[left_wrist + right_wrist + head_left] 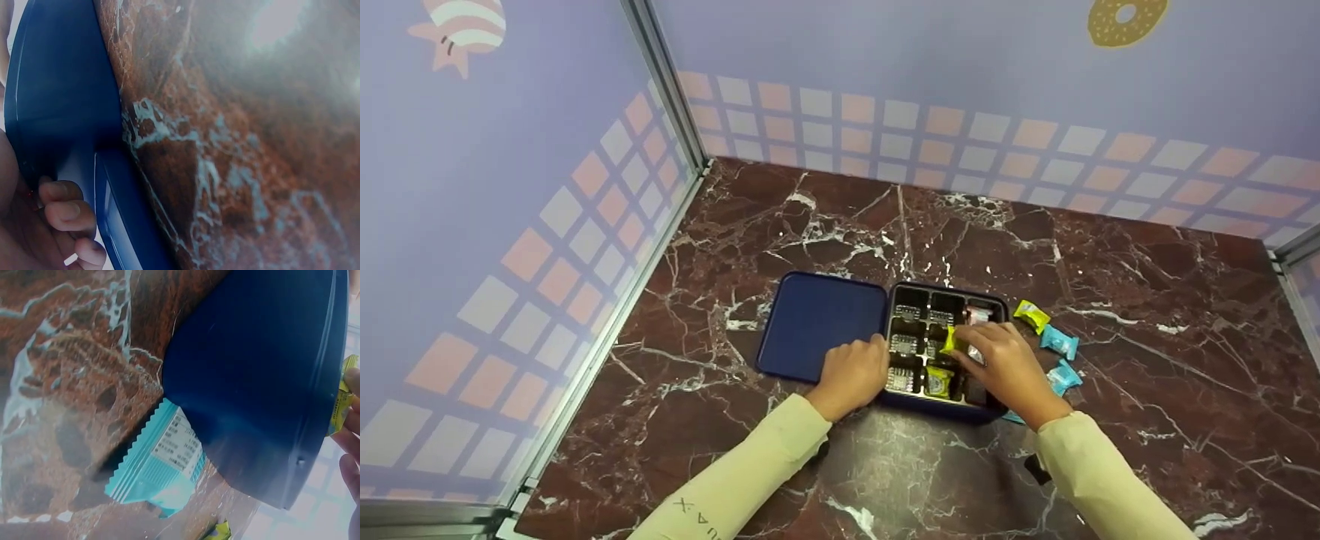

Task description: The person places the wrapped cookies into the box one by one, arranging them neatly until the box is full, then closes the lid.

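A dark blue box (945, 407) with a compartment tray lies open, its lid (823, 324) flat to the left. My left hand (855, 375) grips the box's left edge beside the lid; in the left wrist view its curled fingers (70, 214) show between box and lid. My right hand (1009, 364) pinches a yellow-wrapped candy (949, 339) over the middle of the tray. The right wrist view shows this candy (340, 408) at the fingertips, beyond the box wall. Another yellow candy (937, 381) sits in the front middle compartment. The right hand partly hides the right column.
Right of the box lie a yellow candy (1032, 316) and blue candies (1059, 343), one partly hidden by the box and arm. Clear packaging shows in several compartments (904, 344). Patterned panels (900, 127) border the marbled table (720, 465).
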A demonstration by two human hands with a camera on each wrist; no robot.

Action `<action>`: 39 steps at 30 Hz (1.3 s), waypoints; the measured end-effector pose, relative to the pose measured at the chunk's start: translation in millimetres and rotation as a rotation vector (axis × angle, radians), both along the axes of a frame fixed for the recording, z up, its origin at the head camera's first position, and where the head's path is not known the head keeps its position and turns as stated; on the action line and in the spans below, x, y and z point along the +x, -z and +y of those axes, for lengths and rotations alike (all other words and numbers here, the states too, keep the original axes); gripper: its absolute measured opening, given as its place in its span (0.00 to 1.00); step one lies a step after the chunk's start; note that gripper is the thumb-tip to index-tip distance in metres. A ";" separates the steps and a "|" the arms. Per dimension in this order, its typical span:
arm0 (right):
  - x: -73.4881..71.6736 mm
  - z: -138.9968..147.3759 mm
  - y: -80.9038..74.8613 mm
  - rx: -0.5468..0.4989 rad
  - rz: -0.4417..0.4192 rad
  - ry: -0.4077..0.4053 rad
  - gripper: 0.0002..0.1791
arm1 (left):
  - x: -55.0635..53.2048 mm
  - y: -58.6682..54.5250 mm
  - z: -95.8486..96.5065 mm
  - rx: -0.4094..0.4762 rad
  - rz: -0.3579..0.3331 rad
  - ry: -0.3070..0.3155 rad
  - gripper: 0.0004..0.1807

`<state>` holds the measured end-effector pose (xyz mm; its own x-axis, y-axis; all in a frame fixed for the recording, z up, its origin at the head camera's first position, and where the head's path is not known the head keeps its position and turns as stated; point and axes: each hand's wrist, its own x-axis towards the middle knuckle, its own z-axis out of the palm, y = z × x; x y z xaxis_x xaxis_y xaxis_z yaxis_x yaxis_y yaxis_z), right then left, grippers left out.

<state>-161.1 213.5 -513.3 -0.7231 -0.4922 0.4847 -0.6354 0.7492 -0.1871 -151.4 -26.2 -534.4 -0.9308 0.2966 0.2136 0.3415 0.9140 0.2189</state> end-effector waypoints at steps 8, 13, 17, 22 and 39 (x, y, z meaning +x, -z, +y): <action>-1.3 -3.6 3.7 -0.035 -0.019 -0.032 0.15 | -0.4 1.4 1.7 0.003 -0.027 0.006 0.19; -1.6 -3.9 5.3 -0.048 -0.025 -0.047 0.14 | 0.4 1.5 1.6 0.002 -0.004 0.001 0.19; -1.7 -1.5 6.4 -0.057 -0.008 -0.052 0.15 | 1.4 1.5 1.8 -0.004 0.041 -0.003 0.19; -0.8 3.0 6.1 -0.052 -0.008 -0.035 0.15 | 1.5 1.0 1.9 -0.001 0.043 -0.009 0.19; 2.3 21.5 5.0 -0.060 -0.053 0.044 0.13 | -1.1 1.9 1.5 0.014 0.018 0.000 0.20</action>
<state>-158.8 235.0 -518.3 -0.7688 -0.4309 0.4724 -0.5902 0.7625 -0.2650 -152.5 -24.7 -536.3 -0.9268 0.2931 0.2348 0.3452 0.9111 0.2253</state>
